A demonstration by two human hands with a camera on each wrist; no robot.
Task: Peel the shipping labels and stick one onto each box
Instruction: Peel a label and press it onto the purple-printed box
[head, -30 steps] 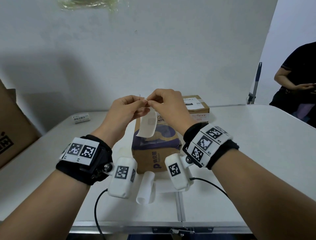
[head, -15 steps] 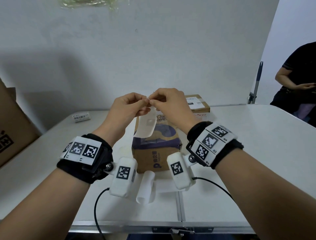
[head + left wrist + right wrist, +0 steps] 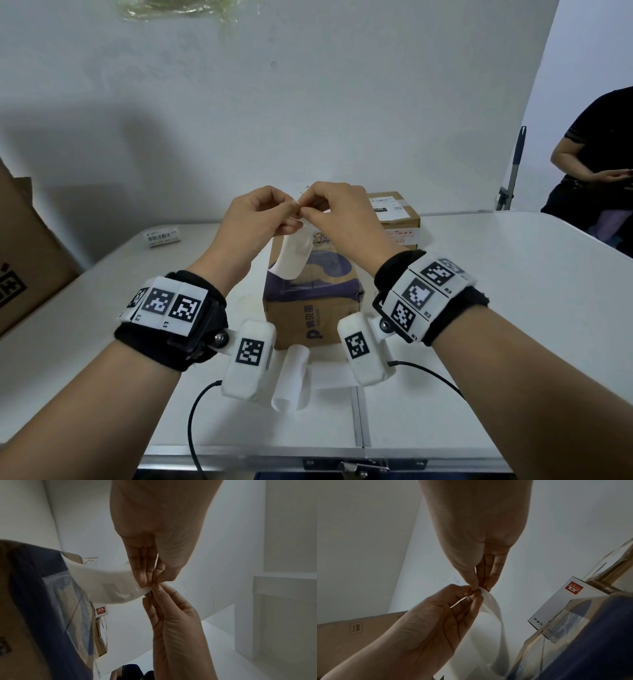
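Observation:
A white label strip (image 3: 294,255) hangs curled above a brown box with a purple top (image 3: 311,301). My left hand (image 3: 291,209) and right hand (image 3: 307,211) meet fingertip to fingertip and both pinch the strip's upper edge. The left wrist view shows the label (image 3: 109,584) bending away from my left fingers (image 3: 145,574) toward the box (image 3: 42,601). In the right wrist view my right fingers (image 3: 486,573) nip the label (image 3: 493,615) corner. A second brown box (image 3: 397,222) behind has a printed label on its top.
A curled white backing strip (image 3: 291,380) lies on the white table (image 3: 513,308) in front of the box. A small barcode label (image 3: 163,237) lies at the back left. A large cardboard box (image 3: 27,260) stands at the left, and a person (image 3: 596,164) at the far right.
Both hands stay pinched together at the label's top edge. The fingertips have shifted slightly and the hanging strip has swung a little.

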